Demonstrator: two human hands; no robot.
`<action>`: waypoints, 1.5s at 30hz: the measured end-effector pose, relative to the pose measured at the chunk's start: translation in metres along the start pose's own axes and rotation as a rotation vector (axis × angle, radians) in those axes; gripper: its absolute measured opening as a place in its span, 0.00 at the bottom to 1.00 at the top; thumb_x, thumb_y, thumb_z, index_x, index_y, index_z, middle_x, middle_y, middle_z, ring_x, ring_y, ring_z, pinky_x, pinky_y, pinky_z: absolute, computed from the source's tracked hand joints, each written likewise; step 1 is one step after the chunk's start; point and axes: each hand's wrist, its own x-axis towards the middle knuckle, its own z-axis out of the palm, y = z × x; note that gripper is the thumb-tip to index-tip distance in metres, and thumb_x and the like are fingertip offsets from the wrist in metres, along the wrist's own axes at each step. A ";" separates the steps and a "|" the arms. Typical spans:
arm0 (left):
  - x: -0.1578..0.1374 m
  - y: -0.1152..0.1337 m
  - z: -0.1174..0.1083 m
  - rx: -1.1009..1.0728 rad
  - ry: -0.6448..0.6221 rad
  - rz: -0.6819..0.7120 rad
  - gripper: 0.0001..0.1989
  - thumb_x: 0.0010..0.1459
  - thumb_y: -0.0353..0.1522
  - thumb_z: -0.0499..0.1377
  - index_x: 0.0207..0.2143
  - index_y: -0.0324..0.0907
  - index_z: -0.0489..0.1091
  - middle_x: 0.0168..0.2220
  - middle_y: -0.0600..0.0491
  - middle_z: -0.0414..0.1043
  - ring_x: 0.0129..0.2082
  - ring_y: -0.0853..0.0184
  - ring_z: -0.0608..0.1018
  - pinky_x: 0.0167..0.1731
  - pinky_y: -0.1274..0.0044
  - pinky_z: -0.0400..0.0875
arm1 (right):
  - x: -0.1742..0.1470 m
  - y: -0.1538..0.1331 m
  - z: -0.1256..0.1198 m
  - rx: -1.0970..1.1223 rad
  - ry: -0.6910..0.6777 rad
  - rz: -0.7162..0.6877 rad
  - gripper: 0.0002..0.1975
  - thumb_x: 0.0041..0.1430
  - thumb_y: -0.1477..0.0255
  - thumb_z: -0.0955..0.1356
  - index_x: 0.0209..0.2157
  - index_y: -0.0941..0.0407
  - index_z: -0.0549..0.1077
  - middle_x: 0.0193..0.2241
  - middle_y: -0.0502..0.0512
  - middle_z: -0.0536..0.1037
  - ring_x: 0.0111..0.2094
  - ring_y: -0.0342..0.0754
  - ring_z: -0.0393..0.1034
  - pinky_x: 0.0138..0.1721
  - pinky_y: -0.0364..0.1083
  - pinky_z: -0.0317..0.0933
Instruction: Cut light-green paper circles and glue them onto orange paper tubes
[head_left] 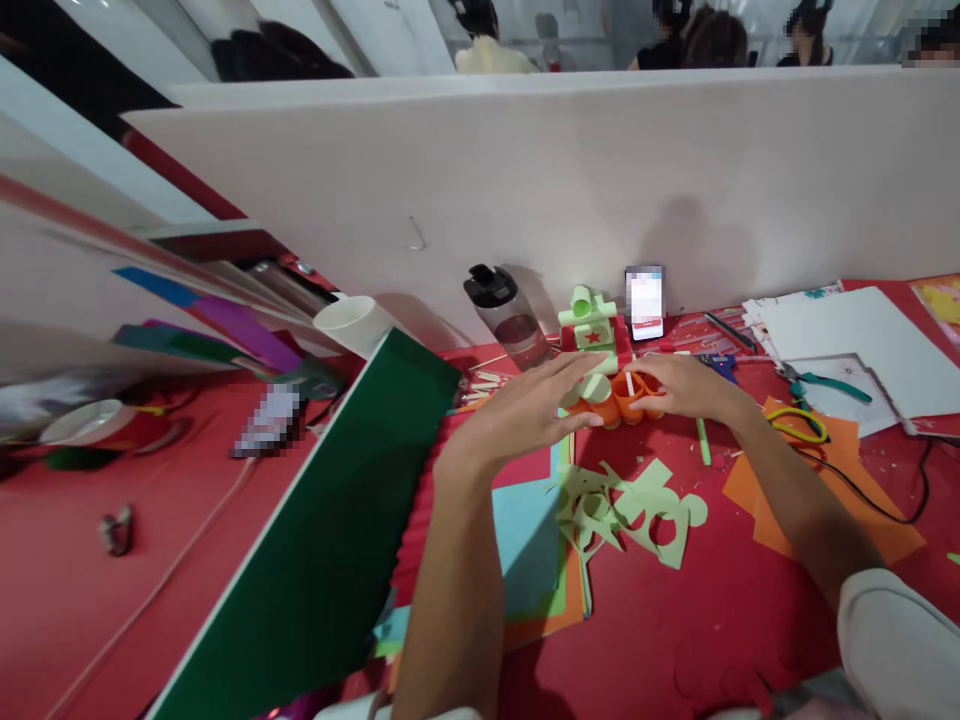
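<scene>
In the head view, both hands meet at a row of orange paper tubes (609, 412) on the red desk (652, 640), in front of a light green model (591, 333) marked with a red star. The left hand (517, 415) comes in from the left, its fingers straight and the thumb parted from them, with a pale green disc (597, 388) and the nearest tube between; whether this grip presses on them I cannot tell. The right hand (694, 385) has a curled grip, thumb and fingers pinching the tubes at their right end.

Behind the hands stand a clear bottle (517, 325) with a black lid and, leaning on the white partition (487, 180), a phone (645, 300). Nearer lie light green cut-outs (660, 515) with round holes, just beside a stack topped by a blue sheet (529, 535). Left of that slants a dark green board (315, 550). Near the right forearm are orange sheets (881, 520), yellow handles (802, 436) resting on them, and teal-handled pliers (836, 383)
</scene>
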 end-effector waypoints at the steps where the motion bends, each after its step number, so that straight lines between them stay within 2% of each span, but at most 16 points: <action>1: 0.003 0.000 0.003 0.013 -0.010 -0.008 0.36 0.71 0.51 0.57 0.75 0.48 0.56 0.73 0.44 0.64 0.69 0.51 0.72 0.64 0.58 0.72 | 0.002 0.001 0.003 0.018 0.022 -0.005 0.24 0.67 0.66 0.73 0.63 0.47 0.75 0.57 0.58 0.82 0.55 0.60 0.77 0.56 0.56 0.68; 3: 0.008 0.002 0.008 0.049 -0.014 -0.019 0.32 0.72 0.46 0.57 0.74 0.48 0.58 0.71 0.44 0.67 0.67 0.51 0.73 0.64 0.57 0.72 | 0.002 0.003 0.004 0.060 0.060 -0.006 0.25 0.67 0.66 0.73 0.64 0.48 0.74 0.59 0.59 0.80 0.58 0.59 0.75 0.59 0.58 0.67; 6: 0.013 0.002 0.015 0.097 0.019 -0.041 0.30 0.72 0.42 0.58 0.73 0.49 0.59 0.69 0.45 0.69 0.67 0.50 0.73 0.64 0.57 0.71 | -0.006 0.009 -0.011 0.100 0.159 0.035 0.25 0.68 0.61 0.72 0.64 0.49 0.73 0.63 0.60 0.77 0.62 0.59 0.73 0.63 0.58 0.65; 9: 0.015 0.001 0.019 0.111 0.037 -0.053 0.32 0.72 0.42 0.58 0.74 0.48 0.57 0.71 0.44 0.67 0.69 0.51 0.72 0.64 0.57 0.71 | -0.027 0.022 -0.039 0.060 0.221 0.174 0.21 0.71 0.57 0.69 0.59 0.51 0.76 0.58 0.60 0.81 0.56 0.58 0.76 0.58 0.56 0.67; 11: 0.015 0.000 0.020 0.118 0.029 -0.067 0.32 0.72 0.41 0.57 0.75 0.47 0.56 0.71 0.43 0.66 0.69 0.50 0.72 0.64 0.57 0.71 | -0.044 0.035 -0.055 -0.057 0.127 0.279 0.18 0.70 0.56 0.68 0.53 0.51 0.79 0.50 0.60 0.84 0.49 0.58 0.79 0.50 0.54 0.68; 14: 0.016 0.000 0.021 0.124 0.008 -0.085 0.33 0.72 0.42 0.57 0.75 0.45 0.56 0.71 0.41 0.67 0.68 0.48 0.73 0.63 0.55 0.71 | -0.064 0.058 -0.066 -0.236 -0.018 0.525 0.17 0.70 0.55 0.67 0.44 0.51 0.80 0.41 0.59 0.85 0.41 0.58 0.78 0.41 0.52 0.65; 17: 0.018 0.003 0.021 0.126 0.005 -0.074 0.31 0.73 0.41 0.57 0.74 0.44 0.58 0.69 0.40 0.69 0.67 0.49 0.74 0.62 0.56 0.72 | -0.070 0.079 -0.061 -0.301 -0.222 0.791 0.19 0.69 0.52 0.67 0.36 0.53 0.79 0.32 0.60 0.83 0.33 0.57 0.76 0.34 0.50 0.61; 19: 0.019 0.005 0.022 0.130 0.009 -0.059 0.29 0.73 0.40 0.57 0.72 0.44 0.60 0.69 0.41 0.69 0.67 0.49 0.73 0.63 0.55 0.70 | -0.067 0.089 -0.052 -0.266 -0.331 0.872 0.20 0.69 0.52 0.67 0.33 0.53 0.77 0.30 0.60 0.81 0.31 0.55 0.76 0.33 0.49 0.59; 23: 0.021 0.008 0.021 0.138 0.002 -0.072 0.29 0.73 0.41 0.58 0.71 0.42 0.62 0.70 0.39 0.68 0.68 0.47 0.72 0.64 0.53 0.69 | -0.060 0.103 -0.035 -0.209 -0.378 0.846 0.22 0.67 0.51 0.69 0.28 0.54 0.75 0.27 0.59 0.79 0.28 0.52 0.73 0.31 0.48 0.58; 25: 0.021 0.008 0.021 0.140 -0.003 -0.082 0.29 0.72 0.41 0.58 0.71 0.41 0.63 0.70 0.38 0.68 0.68 0.47 0.72 0.65 0.52 0.68 | -0.059 0.109 -0.030 -0.190 -0.378 0.831 0.21 0.67 0.52 0.70 0.29 0.55 0.75 0.27 0.57 0.78 0.26 0.50 0.71 0.29 0.47 0.57; 31: 0.021 0.007 0.020 0.132 -0.009 -0.078 0.26 0.72 0.39 0.58 0.69 0.40 0.65 0.66 0.39 0.72 0.65 0.48 0.75 0.62 0.56 0.71 | -0.065 0.123 -0.037 -0.166 -0.346 0.788 0.18 0.68 0.55 0.69 0.34 0.55 0.74 0.29 0.54 0.77 0.28 0.48 0.69 0.29 0.46 0.56; 34: 0.020 0.007 0.019 0.133 0.008 -0.076 0.27 0.72 0.39 0.58 0.69 0.40 0.64 0.68 0.40 0.70 0.66 0.48 0.74 0.63 0.55 0.70 | -0.068 0.125 -0.047 -0.174 -0.283 0.780 0.17 0.67 0.56 0.68 0.34 0.55 0.73 0.31 0.55 0.77 0.30 0.49 0.69 0.30 0.46 0.56; 38: 0.011 0.021 0.011 0.157 0.096 -0.039 0.25 0.73 0.39 0.56 0.69 0.41 0.65 0.71 0.39 0.65 0.69 0.45 0.69 0.66 0.51 0.66 | -0.070 0.117 -0.059 -0.139 -0.045 0.777 0.12 0.64 0.60 0.68 0.34 0.54 0.72 0.33 0.56 0.79 0.32 0.51 0.70 0.33 0.46 0.57; 41: 0.006 0.045 0.004 0.108 0.142 0.063 0.21 0.75 0.38 0.53 0.65 0.42 0.68 0.64 0.42 0.73 0.64 0.50 0.74 0.63 0.57 0.70 | -0.070 0.106 -0.064 0.042 0.182 0.713 0.08 0.62 0.64 0.68 0.37 0.54 0.72 0.35 0.56 0.80 0.34 0.51 0.71 0.35 0.46 0.60; 43: 0.008 0.064 0.006 0.061 0.062 0.140 0.17 0.76 0.37 0.51 0.60 0.44 0.72 0.55 0.46 0.78 0.56 0.56 0.79 0.57 0.64 0.74 | -0.068 0.097 -0.064 0.199 0.316 0.665 0.06 0.60 0.66 0.67 0.37 0.53 0.71 0.33 0.53 0.78 0.32 0.50 0.69 0.34 0.46 0.61; 45: 0.016 0.080 0.017 0.032 -0.119 0.220 0.14 0.75 0.36 0.52 0.54 0.44 0.74 0.50 0.47 0.80 0.49 0.58 0.81 0.48 0.70 0.75 | -0.065 0.090 -0.063 0.331 0.408 0.626 0.05 0.59 0.67 0.68 0.36 0.52 0.69 0.29 0.51 0.75 0.30 0.48 0.66 0.32 0.45 0.61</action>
